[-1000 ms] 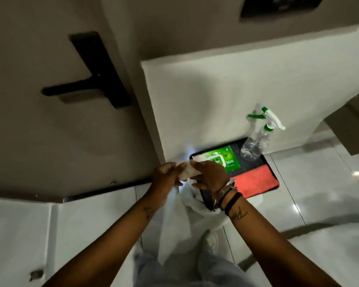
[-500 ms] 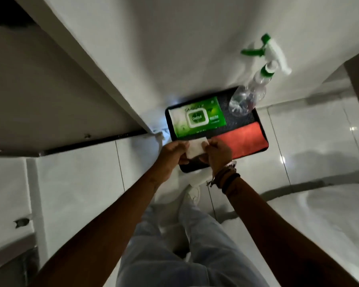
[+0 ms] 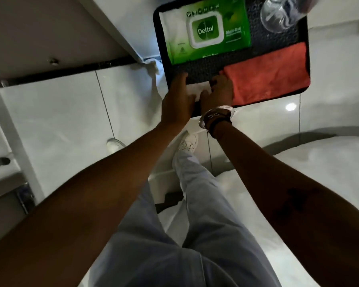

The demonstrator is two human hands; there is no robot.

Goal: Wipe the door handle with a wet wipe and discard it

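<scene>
A small folded white wet wipe (image 3: 197,90) is pinched between my left hand (image 3: 179,96) and my right hand (image 3: 218,91). Both hands are low over the near left part of a black tray (image 3: 197,73) on the floor. Behind them on the tray lies a green Dettol wipes pack (image 3: 205,30) with its lid closed. The door handle is out of view; only the door's bottom edge (image 3: 71,69) shows at the upper left.
An orange cloth (image 3: 267,73) lies folded on the tray's right side. A clear spray bottle (image 3: 282,11) stands at the tray's far right corner. A white bag (image 3: 153,67) sits by the wall corner. Glossy floor tiles and my legs fill the foreground.
The view has tilted down and closer to the floor, so the door handle left the frame. Both hands carried the wipe down to the tray's near edge.
</scene>
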